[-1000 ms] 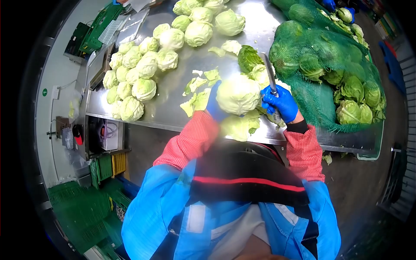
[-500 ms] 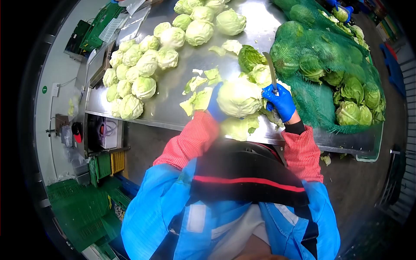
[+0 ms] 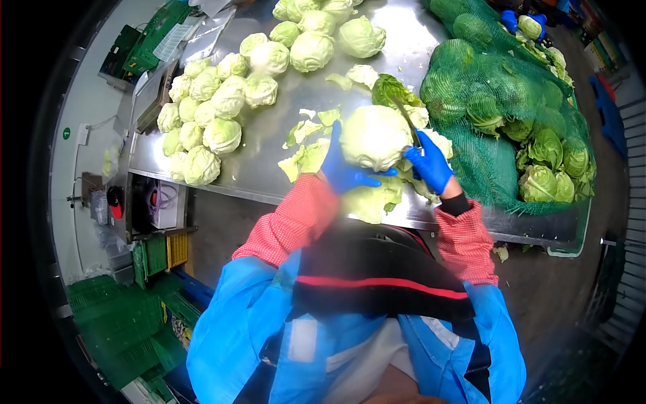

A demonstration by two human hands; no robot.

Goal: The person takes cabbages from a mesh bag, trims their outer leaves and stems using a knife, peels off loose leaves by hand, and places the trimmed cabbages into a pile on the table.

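My left hand, in a blue glove, cups a pale green cabbage from its left side and underneath. Wrapped around a knife is my right hand, gloved in blue too, close against the cabbage's right side. The blade points up and away, tilted to the left along the cabbage's edge. Loose outer leaves lie beneath and in front of the cabbage. More torn leaves are to the left of my left hand, and a darker green leaf is behind the cabbage.
Many pale cabbages are grouped on the steel table at the left and back. A green net sack with cabbages fills the right side. At the far right back, another person's blue-gloved hands hold a cabbage. Green crates stand lower left.
The cabbage has turned and risen slightly, and my left hand's fingers have come further under it. The knife has tilted left, its blade now nearer the cabbage.
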